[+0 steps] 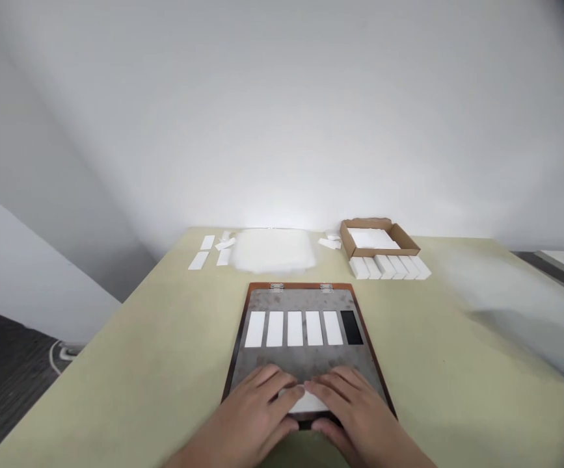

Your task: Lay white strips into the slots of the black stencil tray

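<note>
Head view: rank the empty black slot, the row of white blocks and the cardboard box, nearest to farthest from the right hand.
1. Empty black slot, on the plate just ahead of the right hand.
2. Row of white blocks, farther back, rightward.
3. Cardboard box, behind the blocks, farthest.

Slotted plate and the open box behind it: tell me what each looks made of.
Slotted plate: probably metal, matt; its grey face is mottled, with small silvery hinges on the far edge and a reddish-brown rim. Open box: cardboard, matt; plain brown walls, thin and folded.
</note>
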The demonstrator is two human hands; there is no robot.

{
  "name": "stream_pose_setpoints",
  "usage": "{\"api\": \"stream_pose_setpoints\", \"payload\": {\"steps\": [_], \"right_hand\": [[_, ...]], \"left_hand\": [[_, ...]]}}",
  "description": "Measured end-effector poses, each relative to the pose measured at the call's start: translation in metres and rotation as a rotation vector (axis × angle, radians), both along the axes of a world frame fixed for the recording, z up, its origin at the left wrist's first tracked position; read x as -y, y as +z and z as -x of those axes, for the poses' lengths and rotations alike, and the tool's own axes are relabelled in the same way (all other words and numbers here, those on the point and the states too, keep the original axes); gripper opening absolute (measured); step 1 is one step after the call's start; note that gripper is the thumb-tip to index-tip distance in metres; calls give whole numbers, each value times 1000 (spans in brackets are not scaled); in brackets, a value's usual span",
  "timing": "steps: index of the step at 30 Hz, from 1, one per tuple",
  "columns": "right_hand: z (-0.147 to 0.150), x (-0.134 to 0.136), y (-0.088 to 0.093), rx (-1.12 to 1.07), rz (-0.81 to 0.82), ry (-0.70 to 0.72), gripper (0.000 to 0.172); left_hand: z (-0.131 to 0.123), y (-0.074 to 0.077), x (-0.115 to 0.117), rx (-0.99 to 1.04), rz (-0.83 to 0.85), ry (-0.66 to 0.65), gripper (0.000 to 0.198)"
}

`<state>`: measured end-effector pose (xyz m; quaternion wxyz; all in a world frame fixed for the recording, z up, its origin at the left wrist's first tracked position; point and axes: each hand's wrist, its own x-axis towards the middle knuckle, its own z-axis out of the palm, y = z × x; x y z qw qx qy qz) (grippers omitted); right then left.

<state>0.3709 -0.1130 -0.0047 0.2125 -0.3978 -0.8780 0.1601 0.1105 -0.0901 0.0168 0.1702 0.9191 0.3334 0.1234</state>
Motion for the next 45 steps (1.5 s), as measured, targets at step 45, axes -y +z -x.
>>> {"api": "stream_pose_setpoints", "payload": {"steps": [45], "right_hand": [[-90, 3, -95, 212, -291, -461, 61]], "left_hand": [[11, 160, -263, 82, -182, 137, 65]]}}
